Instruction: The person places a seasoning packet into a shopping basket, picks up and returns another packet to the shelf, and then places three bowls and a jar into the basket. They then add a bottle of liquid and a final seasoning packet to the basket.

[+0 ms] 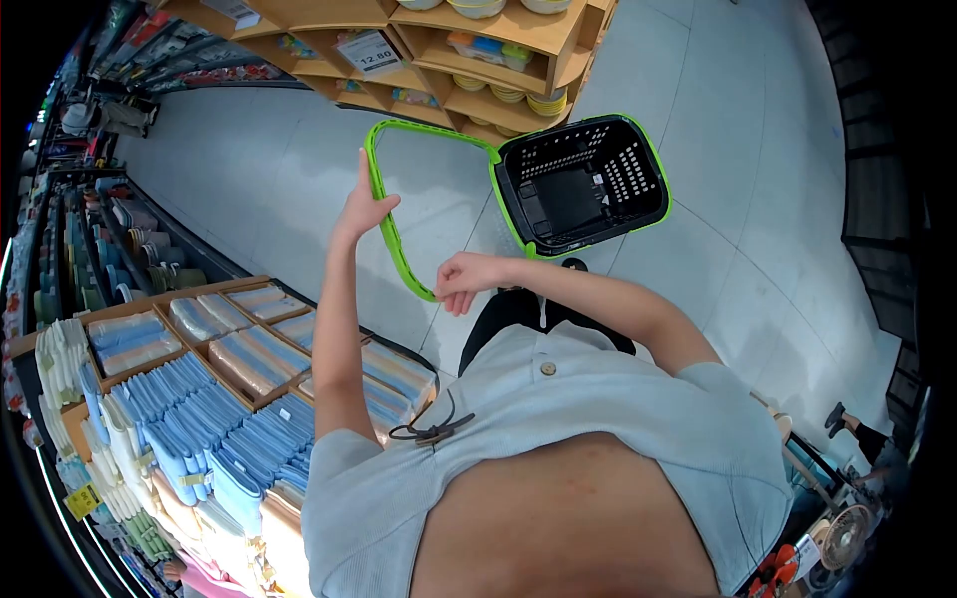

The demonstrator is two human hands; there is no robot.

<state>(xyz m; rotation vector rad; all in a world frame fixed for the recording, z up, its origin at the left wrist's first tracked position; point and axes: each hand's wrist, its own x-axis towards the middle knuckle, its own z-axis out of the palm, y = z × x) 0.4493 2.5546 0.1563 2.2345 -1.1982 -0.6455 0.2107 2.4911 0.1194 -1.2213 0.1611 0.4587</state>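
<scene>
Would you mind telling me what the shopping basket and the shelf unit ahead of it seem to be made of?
The shopping basket looks like moulded plastic: black perforated walls, a glossy green rim and handle. The shelf unit looks like light wood or wood-look board, matt; the grain is too small to tell.

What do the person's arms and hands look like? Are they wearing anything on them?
Both arms are bare below the short sleeves. The left hand and the right hand are bare too. There are no gloves, and no watch, ring or bracelet shows. The sleeves are part of a pale blue-grey shirt with a small round button on the front.
</scene>
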